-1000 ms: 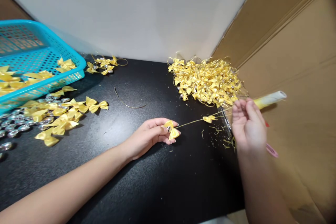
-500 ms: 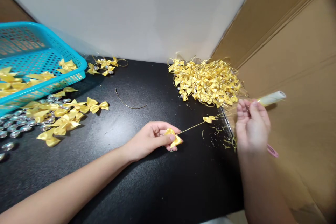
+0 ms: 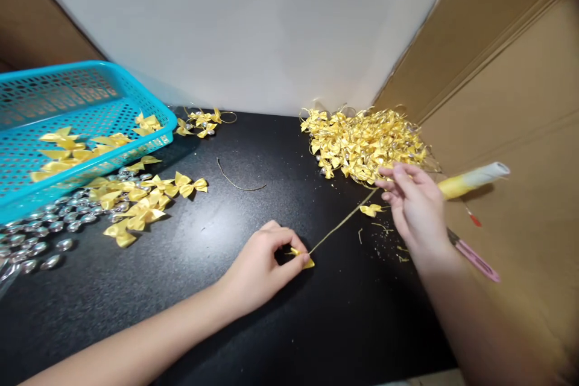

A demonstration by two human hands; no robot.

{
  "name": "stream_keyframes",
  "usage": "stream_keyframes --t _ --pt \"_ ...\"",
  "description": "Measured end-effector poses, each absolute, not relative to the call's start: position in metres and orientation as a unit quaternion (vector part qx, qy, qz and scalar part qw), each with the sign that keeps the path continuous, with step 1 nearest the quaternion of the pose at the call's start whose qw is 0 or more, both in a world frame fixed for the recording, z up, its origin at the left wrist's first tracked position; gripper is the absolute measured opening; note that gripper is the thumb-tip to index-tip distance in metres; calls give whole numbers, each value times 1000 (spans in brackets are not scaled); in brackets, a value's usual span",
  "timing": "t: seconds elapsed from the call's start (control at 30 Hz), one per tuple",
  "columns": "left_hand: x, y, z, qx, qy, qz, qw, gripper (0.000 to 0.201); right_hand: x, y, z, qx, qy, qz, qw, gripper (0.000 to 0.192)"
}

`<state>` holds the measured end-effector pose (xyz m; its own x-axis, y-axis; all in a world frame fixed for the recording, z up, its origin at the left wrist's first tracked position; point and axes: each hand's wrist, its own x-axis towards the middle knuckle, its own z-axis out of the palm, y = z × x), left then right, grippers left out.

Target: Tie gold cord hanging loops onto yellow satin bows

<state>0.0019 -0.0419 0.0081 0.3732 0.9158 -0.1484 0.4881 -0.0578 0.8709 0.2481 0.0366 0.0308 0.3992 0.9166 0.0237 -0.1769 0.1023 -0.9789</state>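
Left hand [image 3: 266,268] is now turned knuckles-up, hiding most of its bow [image 3: 309,263]. Right hand [image 3: 414,199] shifts inward across the right edge of the table [image 3: 362,338]; the taut cord [image 3: 344,222] now passes left of the loose bow [image 3: 371,210].

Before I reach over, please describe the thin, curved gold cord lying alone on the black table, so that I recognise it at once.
On the black table, look between the turquoise perforated plastic basket and the big heap of yellow ribbon bows. Beyond the left hand lies the thin gold cord, bent in a shallow curve. What sets it apart: it has no bow attached.
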Motion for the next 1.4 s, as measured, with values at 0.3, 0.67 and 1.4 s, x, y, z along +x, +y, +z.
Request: stream_keyframes --t 0.3,0.67,1.4 --pt "-16 -54 -3 726 547 242 338 19 160 95 26 -530 -475 544 444 8" --pt "-25 -52 -11 762 539 231 274 29 147 57 25 -500 -700 352 368 38" --pt "-40 -44 -3 821 458 203 273 6 160 -53 -5 -415 -866 137 241 12"
